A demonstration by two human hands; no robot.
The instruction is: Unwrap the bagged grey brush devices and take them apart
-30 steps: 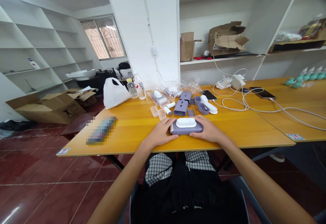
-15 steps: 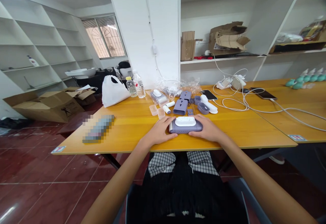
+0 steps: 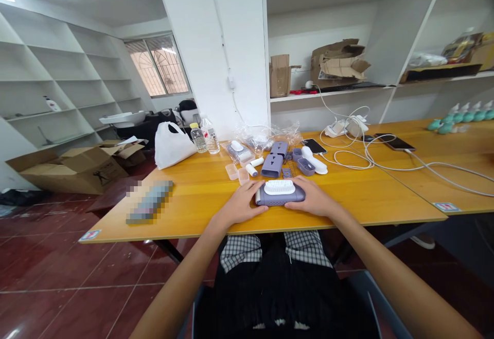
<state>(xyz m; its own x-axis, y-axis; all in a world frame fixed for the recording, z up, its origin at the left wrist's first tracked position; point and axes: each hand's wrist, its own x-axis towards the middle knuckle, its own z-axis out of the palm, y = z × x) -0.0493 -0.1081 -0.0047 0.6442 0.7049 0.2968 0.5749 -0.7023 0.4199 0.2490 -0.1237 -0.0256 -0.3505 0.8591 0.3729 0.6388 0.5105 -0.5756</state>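
A purple oblong case (image 3: 280, 198) with a white brush-like insert (image 3: 279, 187) on top lies near the front edge of the yellow table (image 3: 200, 195). My left hand (image 3: 240, 206) grips its left end, thumb over the top. My right hand (image 3: 314, 201) holds its right end, fingers curled against the side. Behind it lie another purple case (image 3: 272, 163), small purple trays (image 3: 306, 165), a white handle-shaped piece (image 3: 314, 158) and small clear cups (image 3: 237, 173).
A white plastic bag (image 3: 171, 145) and two water bottles (image 3: 206, 136) stand at the back left. Clear wrapping (image 3: 266, 133), phones (image 3: 394, 141) and white cables (image 3: 366, 148) lie at the back right. A blurred flat object (image 3: 150, 202) rests on the left. Cardboard boxes (image 3: 73, 161) sit on the floor.
The view shifted slightly; both hands stay on the ends of the purple case, which has not visibly moved on the table.
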